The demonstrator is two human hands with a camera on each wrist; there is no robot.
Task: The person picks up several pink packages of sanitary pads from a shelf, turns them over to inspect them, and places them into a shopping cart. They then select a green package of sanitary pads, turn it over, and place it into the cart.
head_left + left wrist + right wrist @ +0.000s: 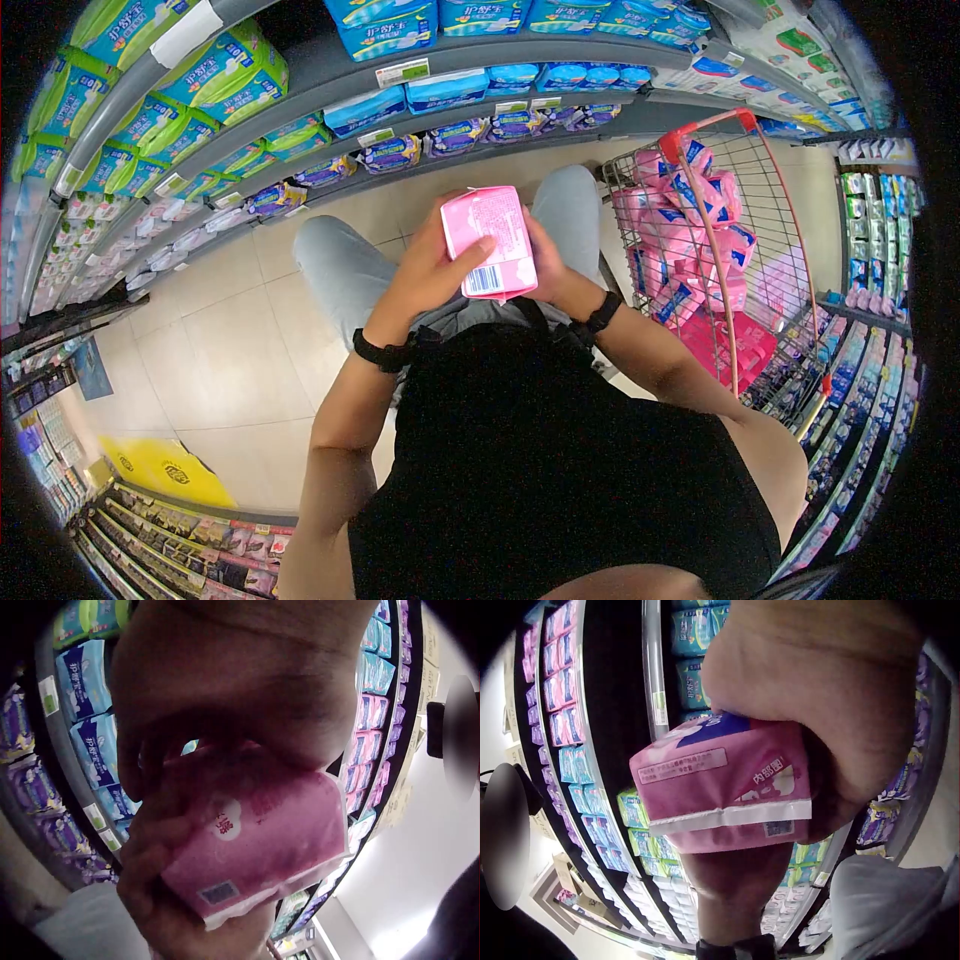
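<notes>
Between both hands, in front of the knees, is a pink pack of sanitary pads [492, 235] with a barcode and small print on the side facing up. My left hand [432, 272] grips its left side, thumb laid across the printed face. On the other side my right hand [546, 262] holds the pack, its fingers partly hidden behind it. The left wrist view shows a QR code on the pink pack [262, 832]. In the right wrist view a white sealed seam crosses the pack [720, 780], and my right hand [817, 690] curls round it from above.
At the right stands a wire shopping cart [735, 140] with a red rim, holding several pink packs [690, 225]. Shelves ahead carry blue packs [390, 30], green packs [225, 75] and purple packs [390, 152]. Tiled floor [220, 350] extends at the left.
</notes>
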